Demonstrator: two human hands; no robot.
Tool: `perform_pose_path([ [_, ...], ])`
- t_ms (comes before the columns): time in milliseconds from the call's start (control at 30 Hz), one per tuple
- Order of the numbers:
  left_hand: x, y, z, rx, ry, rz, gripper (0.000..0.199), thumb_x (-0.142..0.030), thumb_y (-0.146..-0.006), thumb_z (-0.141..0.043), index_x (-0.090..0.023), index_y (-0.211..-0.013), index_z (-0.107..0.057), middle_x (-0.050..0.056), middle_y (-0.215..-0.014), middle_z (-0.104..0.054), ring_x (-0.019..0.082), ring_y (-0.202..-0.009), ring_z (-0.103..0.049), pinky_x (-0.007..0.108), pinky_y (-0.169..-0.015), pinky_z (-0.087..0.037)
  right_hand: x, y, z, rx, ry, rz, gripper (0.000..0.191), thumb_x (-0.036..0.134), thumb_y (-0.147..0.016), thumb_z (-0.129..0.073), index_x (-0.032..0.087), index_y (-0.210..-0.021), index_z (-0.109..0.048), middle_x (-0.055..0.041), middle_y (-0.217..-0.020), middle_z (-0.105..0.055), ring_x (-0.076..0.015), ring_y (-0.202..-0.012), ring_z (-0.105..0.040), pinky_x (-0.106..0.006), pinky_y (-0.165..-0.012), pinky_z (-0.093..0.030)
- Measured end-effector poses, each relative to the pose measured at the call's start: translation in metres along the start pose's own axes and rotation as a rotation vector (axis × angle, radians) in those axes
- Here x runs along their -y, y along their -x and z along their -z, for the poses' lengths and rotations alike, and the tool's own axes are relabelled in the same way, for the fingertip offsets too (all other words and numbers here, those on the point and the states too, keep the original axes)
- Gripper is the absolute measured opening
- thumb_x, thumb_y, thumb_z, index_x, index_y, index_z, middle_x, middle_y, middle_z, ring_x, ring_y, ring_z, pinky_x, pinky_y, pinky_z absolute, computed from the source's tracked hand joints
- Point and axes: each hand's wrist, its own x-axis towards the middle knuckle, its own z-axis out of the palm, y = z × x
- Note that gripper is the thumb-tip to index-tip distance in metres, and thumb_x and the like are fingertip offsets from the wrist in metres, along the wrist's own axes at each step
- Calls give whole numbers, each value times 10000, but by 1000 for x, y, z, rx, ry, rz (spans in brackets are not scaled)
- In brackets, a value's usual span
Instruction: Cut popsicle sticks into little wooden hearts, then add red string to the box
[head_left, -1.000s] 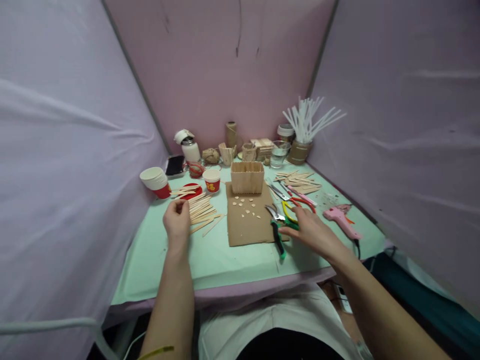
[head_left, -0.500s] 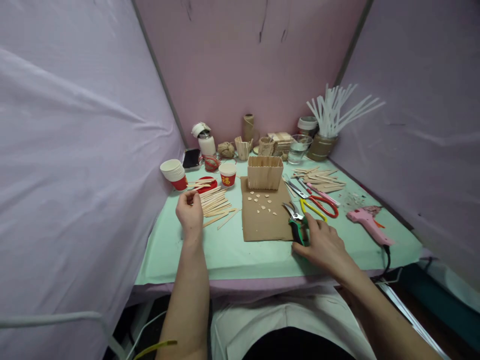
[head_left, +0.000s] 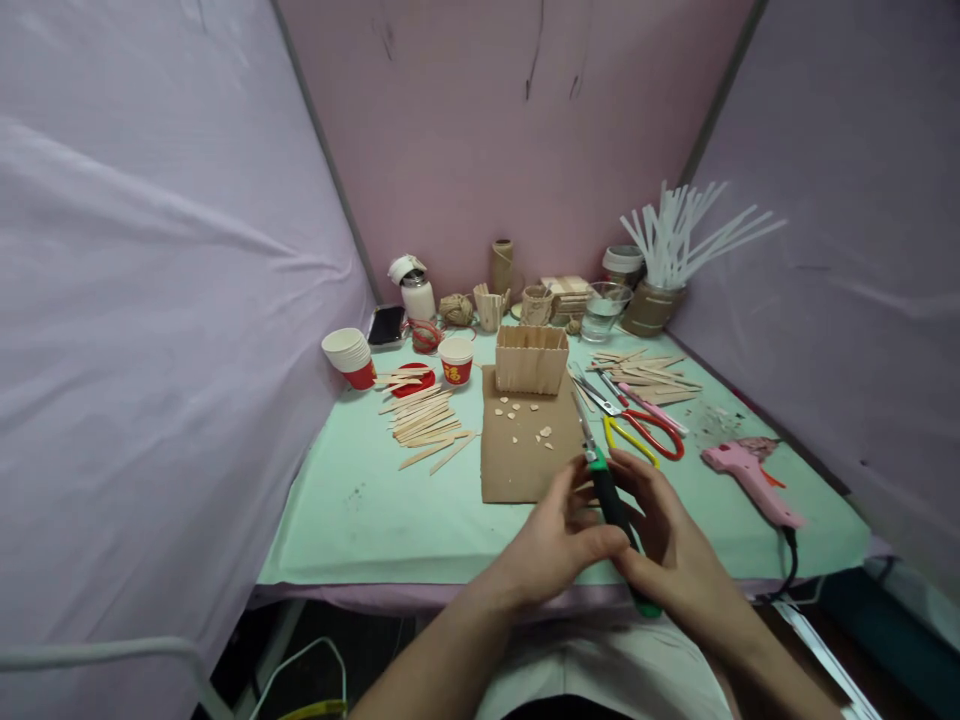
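Dark-handled pruning shears with green trim (head_left: 613, 505) are held between both hands above the near right corner of the cardboard (head_left: 517, 475), blades pointing away from me. My left hand (head_left: 551, 545) curls round their left side, its thumb across the handle. On the other side, my right hand (head_left: 667, 530) grips the handle with bent fingers and thumb. Small wood chips (head_left: 545, 432) lie scattered over the cardboard. A wooden stick box (head_left: 532, 360) stands at its far end. To the left, flat wooden sticks (head_left: 426, 418) lie in a loose pile.
Red-handled scissors (head_left: 652, 432) lie right of the cardboard, beside more sticks (head_left: 649, 378). A pink glue gun (head_left: 754, 480) rests at the right. Paper cups (head_left: 349, 357) stand at the left. A glass bowl of water (head_left: 602, 312) and a pot of white glue sticks (head_left: 654, 305) line the back.
My left hand has moved right from the stick pile to the shears. The shears have been lifted and turned, their blades now closer together. The view has shifted slightly.
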Motion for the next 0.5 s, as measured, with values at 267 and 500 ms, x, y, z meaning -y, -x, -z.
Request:
perform_pose_path([
  [267, 6, -9, -22, -81, -9, -49, 683, -298, -676, -799, -190, -1257, -456, 122, -1198, -605, 274, -1119, -588, 407, -961, -457, -6, 8, 5, 10, 83, 54, 878, 87, -646, -626, 288, -1420, -262, -96, -1473, -356, -282, -1377, -346, -474, -1113, -345],
  [500, 14, -29, -37, -132, -262, -57, 701, -260, -654, -775, -195, -1261, -431, 112, -1248, -559, 269, -1132, -554, 434, -999, -421, -16, 10, 29, 146, 49, -43, 1133, 58, -640, -605, 270, -1514, 83, -127, -1549, -266, -283, -1405, -317, -481, -1068, -400],
])
